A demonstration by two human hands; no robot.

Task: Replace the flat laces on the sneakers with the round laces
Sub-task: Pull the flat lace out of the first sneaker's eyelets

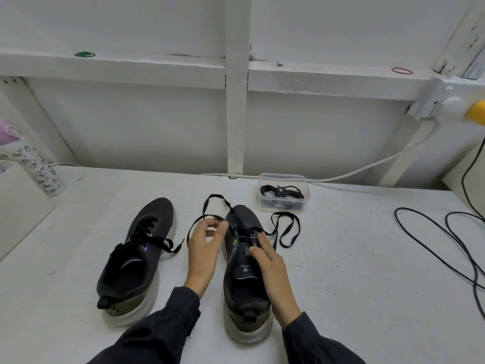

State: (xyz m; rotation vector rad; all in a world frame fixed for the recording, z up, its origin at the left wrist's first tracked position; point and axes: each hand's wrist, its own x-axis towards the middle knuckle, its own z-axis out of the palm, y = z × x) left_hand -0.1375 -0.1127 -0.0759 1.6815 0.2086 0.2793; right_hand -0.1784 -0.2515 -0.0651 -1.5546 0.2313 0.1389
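Head view, black mesh sneaker with white sole (245, 274) toe-away on a white painted table (354, 271), left hand (204, 248) pinching its loosened flat black lace (285, 213), right hand (273, 269) thumb and forefinger nipping the same lace at the tongue — matching second sneaker (136, 256) just left, laced — coiled round black laces (282, 191) in a clear plastic tub (282, 175) behind.

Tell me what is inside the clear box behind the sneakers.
A tangle of black laces lies in the open box. How many there are, and whether they are round, cannot be told: the lower coils are blurred behind the box wall.
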